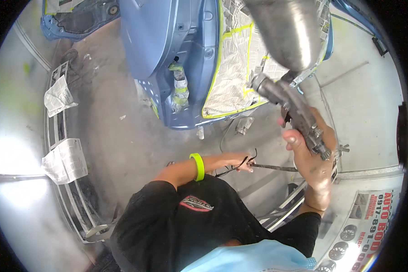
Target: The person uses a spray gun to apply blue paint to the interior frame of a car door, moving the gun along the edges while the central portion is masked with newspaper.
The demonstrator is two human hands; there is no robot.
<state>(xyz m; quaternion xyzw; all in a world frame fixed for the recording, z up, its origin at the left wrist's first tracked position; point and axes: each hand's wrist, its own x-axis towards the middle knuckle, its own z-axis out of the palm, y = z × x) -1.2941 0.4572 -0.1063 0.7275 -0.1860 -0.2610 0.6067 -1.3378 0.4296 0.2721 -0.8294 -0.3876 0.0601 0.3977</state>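
Right hand (319, 163) clamped on gun (299, 111); left hand (241, 160) seems closed on hose (276, 167). Probably spraying step; next needs steady aim, far panel (152, 36).

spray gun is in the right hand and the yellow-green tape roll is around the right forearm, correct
Wrong arm: the head view shows the yellow-green tape roll around the left forearm. The spray gun is indeed in the right hand.

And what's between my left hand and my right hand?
In the head view, a dark hose runs between your left hand and right hand, with grey floor behind it.
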